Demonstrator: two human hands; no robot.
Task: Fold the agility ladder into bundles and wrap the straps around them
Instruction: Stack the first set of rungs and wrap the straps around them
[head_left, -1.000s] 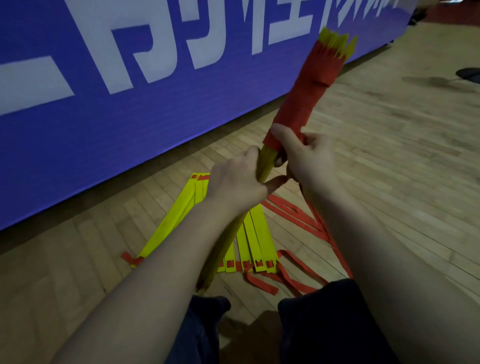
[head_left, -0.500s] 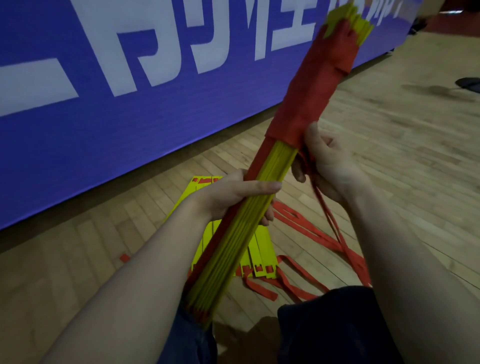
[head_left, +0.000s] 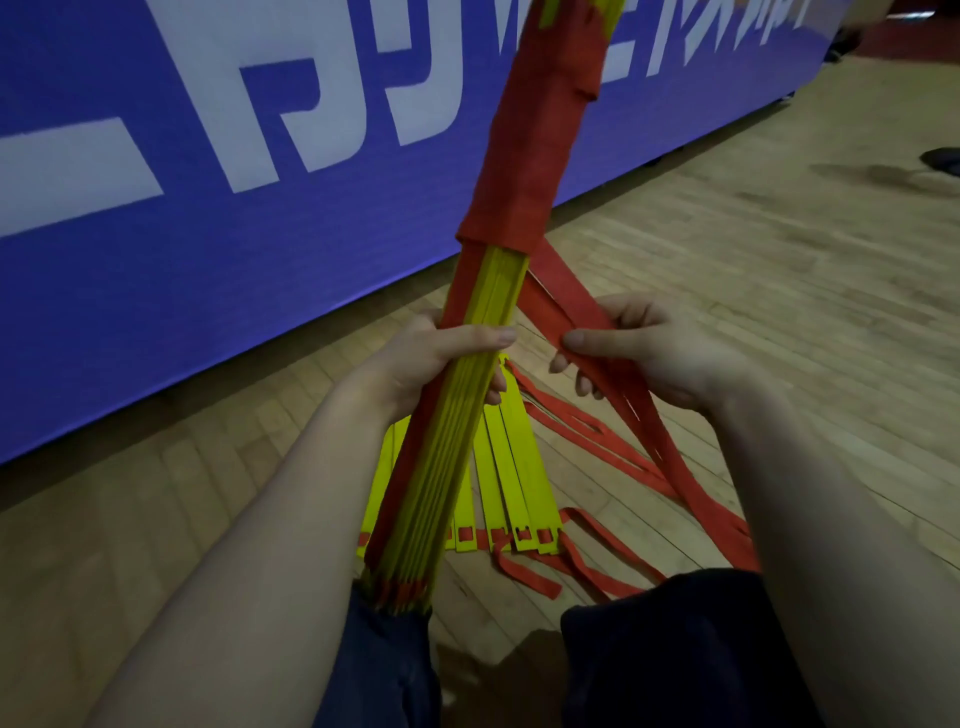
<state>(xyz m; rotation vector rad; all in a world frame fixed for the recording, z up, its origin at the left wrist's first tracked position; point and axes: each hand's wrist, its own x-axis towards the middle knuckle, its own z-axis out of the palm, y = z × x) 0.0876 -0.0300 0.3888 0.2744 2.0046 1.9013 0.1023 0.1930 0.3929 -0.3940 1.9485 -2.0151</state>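
— Right of the bundle (head_left: 488, 291), what have you got on the feed?

— I see the right hand (head_left: 654, 358) just beside it, thumb and fingers pinching a flat red strap (head_left: 561, 291). That strap runs straight from the lower edge of the bundle's red wrapping down to the pinch. Then it trails past the hand toward the floor (head_left: 779, 312).

— And the bundle itself?

— I read it as a tight yellow stack, tilted, its top leaning away and to the right. Its upper half is wound in red; its lower half is bare yellow. The left hand (head_left: 431, 358) grips that bare part just below the wrapping, fingers curled round the back, thumb lying across the front. The bundle's foot rests on the left trouser leg (head_left: 384, 665).

— Anything under it?

— Behind the bundle's lower half, loose yellow rungs (head_left: 519, 467) lie flat on the wood, fanned side by side, with red webbing threaded through their near ends. To the bundle's right, loose red straps (head_left: 587, 431) loop across the boards. Beyond the bundle stands a blue banner (head_left: 208, 234) with large white lettering. The bundle's top crosses it and runs out of my picture.
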